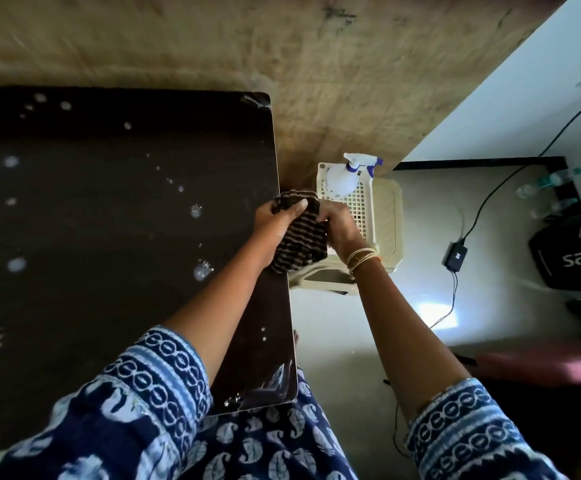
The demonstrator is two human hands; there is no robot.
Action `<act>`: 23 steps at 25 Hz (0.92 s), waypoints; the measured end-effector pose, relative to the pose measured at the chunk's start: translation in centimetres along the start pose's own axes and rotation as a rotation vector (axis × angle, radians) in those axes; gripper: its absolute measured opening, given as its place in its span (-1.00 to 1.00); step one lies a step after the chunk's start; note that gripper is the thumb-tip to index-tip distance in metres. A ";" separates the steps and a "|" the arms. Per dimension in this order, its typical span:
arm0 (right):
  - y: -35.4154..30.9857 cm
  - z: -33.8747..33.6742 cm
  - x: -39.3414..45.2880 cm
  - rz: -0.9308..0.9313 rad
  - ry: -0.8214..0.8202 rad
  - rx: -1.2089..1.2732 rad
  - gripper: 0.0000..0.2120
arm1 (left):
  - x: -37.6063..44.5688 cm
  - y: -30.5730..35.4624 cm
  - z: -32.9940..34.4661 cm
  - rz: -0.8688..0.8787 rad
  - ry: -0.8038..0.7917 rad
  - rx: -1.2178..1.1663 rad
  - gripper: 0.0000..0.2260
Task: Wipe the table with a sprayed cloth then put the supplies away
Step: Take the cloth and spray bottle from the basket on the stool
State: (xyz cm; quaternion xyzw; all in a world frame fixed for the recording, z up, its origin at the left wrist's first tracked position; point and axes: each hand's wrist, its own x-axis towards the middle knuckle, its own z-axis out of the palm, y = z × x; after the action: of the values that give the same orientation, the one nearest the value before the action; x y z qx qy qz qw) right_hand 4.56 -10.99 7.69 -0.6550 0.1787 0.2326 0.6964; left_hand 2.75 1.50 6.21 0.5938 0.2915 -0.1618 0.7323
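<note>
A dark brown cloth (pixel 299 244) with thin pale stripes hangs bunched over the right edge of the dark table (pixel 109 220). My left hand (pixel 277 220) grips its upper part and my right hand (pixel 339 226) grips its right side, so both hold it. Just beyond my hands a white spray bottle (pixel 342 178) with a blue and white trigger lies in a cream plastic basket (pixel 361 206). The basket stands on a cream plastic stool (pixel 391 216) beside the table. Pale wet-looking spots dot the table top.
A wooden wall panel (pixel 316 46) rises behind the table. On the pale floor at right lie a black power adapter (pixel 456 256) with its cable, a black bag (pixel 573 254) and some plastic bottles (pixel 545 185). A blurred pink object (pixel 559 365) is at far right.
</note>
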 end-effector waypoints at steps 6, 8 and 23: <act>0.9 -5.5 6.6 0.161 0.295 -0.076 -0.81 | 4.0 0.4 1.5 0.038 0.338 0.143 -0.70; 1.7 -7.6 9.8 0.239 0.335 -0.071 -0.89 | 4.3 0.4 1.3 0.049 0.388 0.186 -0.68; 2.3 -8.8 22.0 0.209 0.486 -0.266 -0.62 | 5.6 -1.3 1.5 0.205 0.480 0.390 -0.61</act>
State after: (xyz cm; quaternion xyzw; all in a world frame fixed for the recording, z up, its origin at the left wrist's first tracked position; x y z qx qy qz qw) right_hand 21.99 -17.72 -7.14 -0.7551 0.3747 0.1607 0.5134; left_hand 6.64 0.38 1.90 0.7704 0.3581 0.0048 0.5274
